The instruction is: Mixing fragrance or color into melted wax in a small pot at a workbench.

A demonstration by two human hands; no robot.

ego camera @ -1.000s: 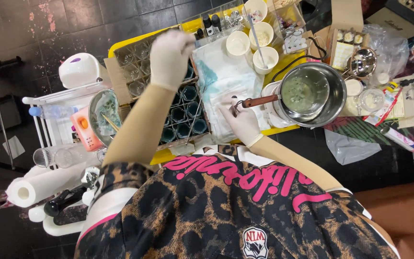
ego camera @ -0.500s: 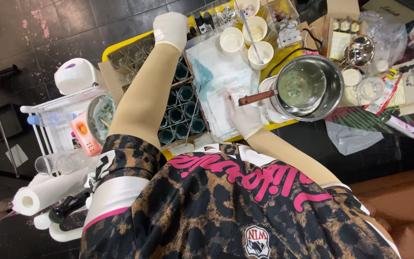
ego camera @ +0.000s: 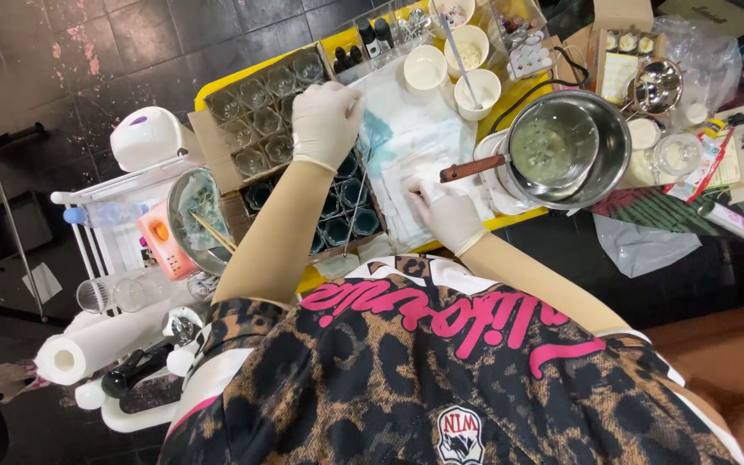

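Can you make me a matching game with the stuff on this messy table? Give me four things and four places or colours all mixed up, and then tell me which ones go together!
Things:
1. metal pot
2. paper towel roll
3. white cups
4. left hand

Places or colours:
A. lying at the bottom left, beside the small cart
B. in a white glove, over the box of glasses
C. has a brown wooden handle and pale green liquid inside
D. three together at the top, one with a stick in it

Right pairs: 1-C, 2-A, 3-D, 4-B
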